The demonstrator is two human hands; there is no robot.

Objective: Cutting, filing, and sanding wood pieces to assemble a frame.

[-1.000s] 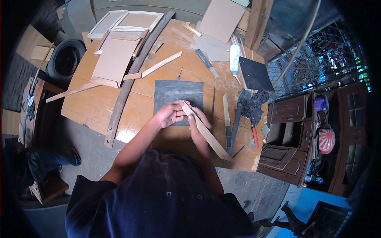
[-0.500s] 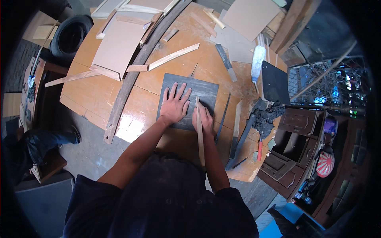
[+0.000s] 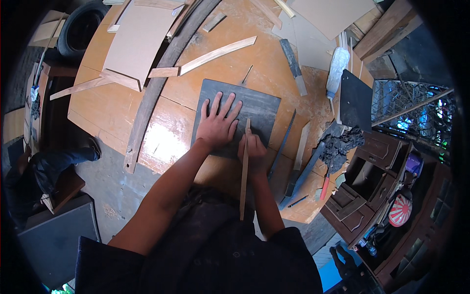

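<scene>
A dark grey square board [image 3: 262, 103] lies on the wooden tabletop in front of me. My left hand [image 3: 216, 126] rests flat on it, fingers spread and pointing away. Over the board's near right part, my right hand [image 3: 255, 153] is closed around a long, thin wooden strip [image 3: 244, 193]. The strip's narrow far end is over the board, and its other end reaches back toward my chest. Whether its underside touches the board is hidden. A thin dark metal blade [image 3: 282, 143] lies to the right of the board, beside a dark-handled tool [image 3: 296, 169].
Further right are a dark crumbly heap [image 3: 342, 147], a red handle [image 3: 324, 188], a white-wrapped tool [image 3: 338, 68] and a black panel [image 3: 356, 100]. A curved wood piece [image 3: 218, 55] and a long dark beam [image 3: 154, 95] lie leftward. A seated person's leg [image 3: 68, 161] shows at far left.
My right hand has drawn the wooden strip toward me relative to the board. My left hand stays spread on the board. The whole view has shifted slightly.
</scene>
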